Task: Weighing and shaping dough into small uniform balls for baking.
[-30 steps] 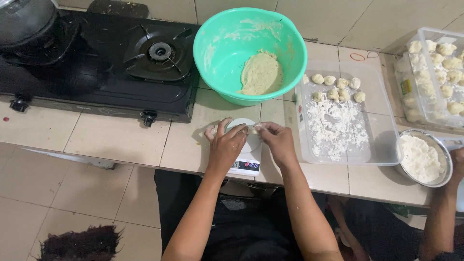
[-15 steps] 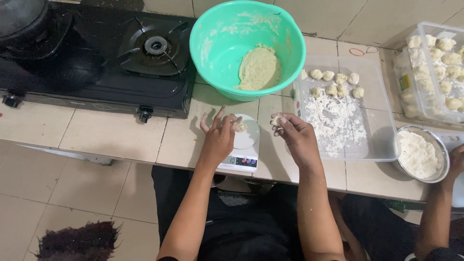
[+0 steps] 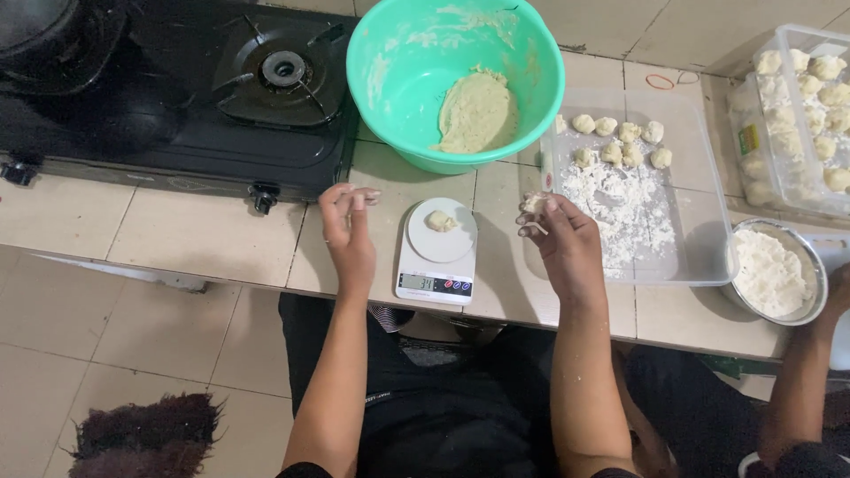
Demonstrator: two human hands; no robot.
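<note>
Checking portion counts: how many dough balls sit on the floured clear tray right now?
7 dough balls on the clear tray: four in a far row, three just below, all above the loose flour. None seems hidden.

A beige tiled counter carried everything. At its far left sat a black gas stove. Right of the stove, at the far edge, stood a green mixing bowl with dough inside. Near the front edge, in the middle, lay a small white kitchen scale. To its right was a clear plastic tray, dusted with flour and bearing dough balls. Beyond it, far right, stood a clear container of dough pieces, and nearer, a metal bowl of flour.
</note>
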